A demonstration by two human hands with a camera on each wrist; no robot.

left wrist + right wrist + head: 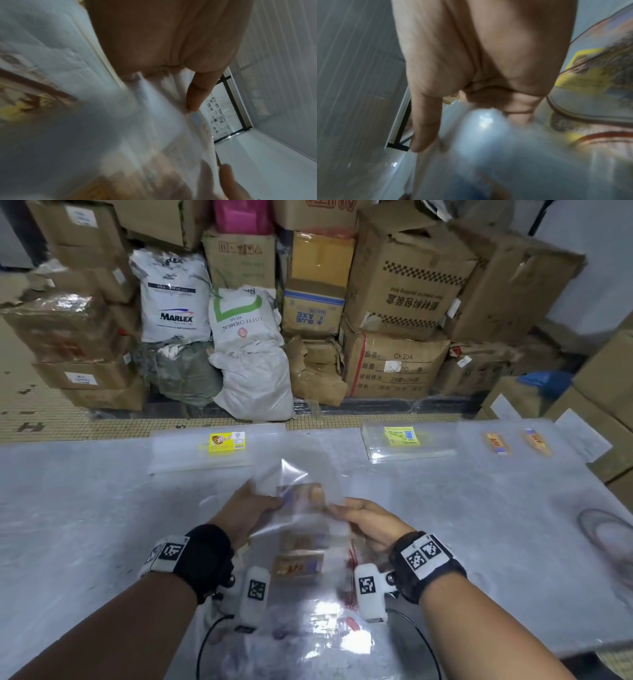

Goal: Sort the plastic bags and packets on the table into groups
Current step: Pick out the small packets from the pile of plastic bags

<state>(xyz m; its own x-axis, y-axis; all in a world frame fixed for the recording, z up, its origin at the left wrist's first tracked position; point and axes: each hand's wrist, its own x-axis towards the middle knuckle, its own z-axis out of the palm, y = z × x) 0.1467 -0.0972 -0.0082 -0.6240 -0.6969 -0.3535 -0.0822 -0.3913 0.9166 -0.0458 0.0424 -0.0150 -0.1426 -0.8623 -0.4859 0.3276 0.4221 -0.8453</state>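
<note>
A clear plastic bag with an orange and blue label (301, 496) is held up above the table's near middle. My left hand (248, 506) pinches its left edge and my right hand (359, 520) pinches its right edge. Below it lies a pile of similar clear bags (301, 566) with orange labels. In the left wrist view my left hand's fingers (197, 94) lie on the blurred clear bag (163, 121). The right wrist view shows my right hand (471, 67) over blurred plastic (488, 135). Sorted groups lie at the far edge.
Along the far edge lie a clear stack with a yellow label (226, 442), another with a yellow-green label (402, 436), and bags with orange labels (496, 443). Behind the grey table (102, 508) stand cardboard boxes (404, 289) and white sacks (171, 299).
</note>
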